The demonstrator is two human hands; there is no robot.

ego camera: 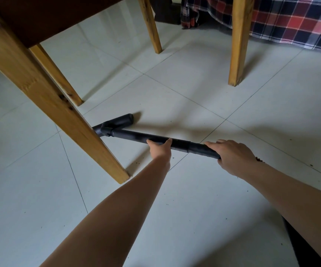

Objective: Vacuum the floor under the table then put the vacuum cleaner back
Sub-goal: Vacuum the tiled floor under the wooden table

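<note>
Obstructions: the nearest slanted yellow wooden table leg [63, 116] stands just beside the nozzle and hides its left end. A second yellow wooden leg [59, 79] stands behind it.
Surroundings: two further wooden legs – one at centre rear [152, 26], one at right rear [238, 45] – rest on the white tiled floor [194, 83]. The dark brown underside of the table top [49, 16] overhangs the upper left. A red, navy and white plaid cloth [290, 20] hangs down to the floor at the upper right. Small dark specks [136, 163] lie on the tile near the foot of the nearest leg.
Edges and open room: bare tile lies open between the four legs and to the right of the tube. The plaid cloth bounds the far right side.
Vacuum position: the black plastic vacuum tube [134, 135] is held low over the floor. Its black bar-shaped floor nozzle [121, 120] sits on the tile under the table edge.
Axis and heading: the tube's long axis runs from the right hand up and leftwards to the nozzle. The nozzle bar lies crosswise to it.
Left hand [160, 149]: fingers wrapped round the middle of the tube, thumb over the top.
Right hand [234, 157]: fingers curled round the near end of the tube – a full grip.
</note>
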